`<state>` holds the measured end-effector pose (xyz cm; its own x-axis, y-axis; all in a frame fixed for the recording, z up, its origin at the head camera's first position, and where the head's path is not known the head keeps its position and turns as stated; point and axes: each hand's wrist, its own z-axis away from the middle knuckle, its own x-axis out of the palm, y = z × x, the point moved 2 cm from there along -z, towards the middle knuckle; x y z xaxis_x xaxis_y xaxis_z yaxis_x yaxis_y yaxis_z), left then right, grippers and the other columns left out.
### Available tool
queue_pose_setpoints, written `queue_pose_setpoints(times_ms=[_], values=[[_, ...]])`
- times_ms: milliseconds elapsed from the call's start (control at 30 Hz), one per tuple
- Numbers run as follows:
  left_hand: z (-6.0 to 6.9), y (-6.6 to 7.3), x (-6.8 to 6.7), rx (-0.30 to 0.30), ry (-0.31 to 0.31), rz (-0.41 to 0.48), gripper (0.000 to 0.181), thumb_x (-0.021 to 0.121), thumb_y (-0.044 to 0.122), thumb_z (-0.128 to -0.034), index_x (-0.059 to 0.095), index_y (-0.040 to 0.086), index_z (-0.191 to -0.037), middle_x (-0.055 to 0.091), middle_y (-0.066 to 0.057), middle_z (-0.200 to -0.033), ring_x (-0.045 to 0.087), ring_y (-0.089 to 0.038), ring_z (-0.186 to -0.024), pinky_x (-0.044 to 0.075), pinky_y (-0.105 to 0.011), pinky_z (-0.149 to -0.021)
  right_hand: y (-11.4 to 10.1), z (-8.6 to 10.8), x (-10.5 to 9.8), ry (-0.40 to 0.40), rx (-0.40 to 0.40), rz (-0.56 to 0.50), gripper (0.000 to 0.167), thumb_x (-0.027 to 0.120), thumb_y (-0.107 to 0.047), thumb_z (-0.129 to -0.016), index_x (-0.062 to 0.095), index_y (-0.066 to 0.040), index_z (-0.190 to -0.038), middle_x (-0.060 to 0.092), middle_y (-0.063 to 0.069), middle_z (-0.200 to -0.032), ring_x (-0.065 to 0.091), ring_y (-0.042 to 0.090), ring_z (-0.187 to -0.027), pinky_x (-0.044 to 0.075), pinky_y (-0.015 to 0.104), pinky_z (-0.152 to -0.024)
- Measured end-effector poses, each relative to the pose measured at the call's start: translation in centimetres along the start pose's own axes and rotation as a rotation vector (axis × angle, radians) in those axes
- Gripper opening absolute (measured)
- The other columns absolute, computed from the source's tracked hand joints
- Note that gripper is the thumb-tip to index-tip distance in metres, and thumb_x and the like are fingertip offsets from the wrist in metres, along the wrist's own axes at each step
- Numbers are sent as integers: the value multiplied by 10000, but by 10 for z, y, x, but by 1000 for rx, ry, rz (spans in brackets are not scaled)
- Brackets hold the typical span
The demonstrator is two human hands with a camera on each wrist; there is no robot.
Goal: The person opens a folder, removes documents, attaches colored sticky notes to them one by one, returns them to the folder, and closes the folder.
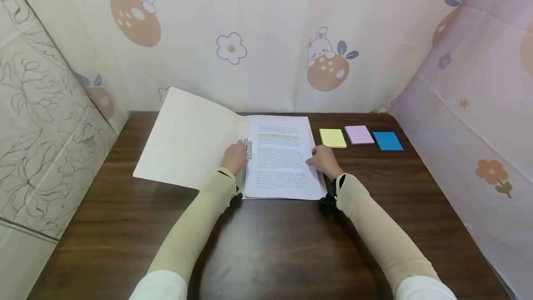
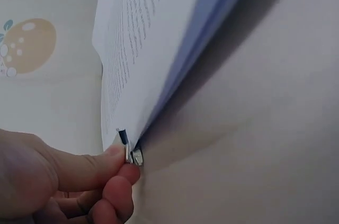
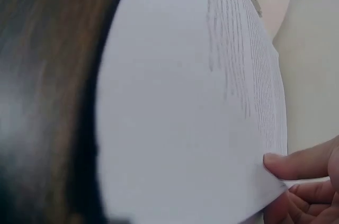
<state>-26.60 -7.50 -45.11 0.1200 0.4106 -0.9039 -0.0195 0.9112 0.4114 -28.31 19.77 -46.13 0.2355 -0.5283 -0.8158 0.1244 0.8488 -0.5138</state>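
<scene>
Left hand (image 1: 235, 157) pinching metal clip (image 1: 250, 149), printed pages (image 1: 278, 165) just right of it, right hand (image 1: 325, 160) gripping their right edge

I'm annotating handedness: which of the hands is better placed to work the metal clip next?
Likely the left hand: it pinches the metal clip at the papers' left edge, while the right hand holds their opposite edge.

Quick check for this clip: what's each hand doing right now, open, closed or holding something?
Left hand: closed, pinching the metal clip.
Right hand: closed, pinching the printed papers at their right edge.
</scene>
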Motion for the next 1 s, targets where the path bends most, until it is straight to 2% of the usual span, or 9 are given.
queue_pose_setpoints(times_ms=[167,500,767,833,1000], values=[[1,2,1,3,4,-26,206,466,46,-977,545,-76,-1124,665,-223,-985,668,-305,-849,546,-389,-719,-5,0,-1,-17,20,9,360,698,-68,-845,617,119,-1141,642,263,-1117,591,272,-852,516,334,-713],[1,1,1,-10,11,23,229,554,24,-924,521,-63,-1132,664,-210,-979,667,-318,-878,543,-400,-751,-7,1,-2,-29,41,5,382,695,-70,-857,595,112,-1178,627,259,-1145,587,277,-900,519,349,-756],[0,5,-11,2,21,60,192,498,42,-950,539,-57,-1109,667,-213,-975,627,-287,-795,495,-360,-653,-7,1,-5,-18,30,6,375,692,-72,-861,593,108,-1175,624,258,-1144,591,279,-899,517,339,-746],[0,4,-14,7,11,78,179,531,54,-940,585,-48,-1077,676,-191,-986,618,-269,-812,493,-345,-669,-6,0,-5,-25,34,10,380,694,-76,-863,591,105,-1181,623,257,-1148,596,279,-900,519,337,-744],[-2,-3,-19,19,15,137,133,621,65,-890,706,-1,-969,716,-148,-1029,635,-273,-923,514,-376,-812,-2,0,-2,-34,29,0,367,699,-74,-859,600,101,-1166,627,252,-1139,592,271,-893,518,329,-735]])
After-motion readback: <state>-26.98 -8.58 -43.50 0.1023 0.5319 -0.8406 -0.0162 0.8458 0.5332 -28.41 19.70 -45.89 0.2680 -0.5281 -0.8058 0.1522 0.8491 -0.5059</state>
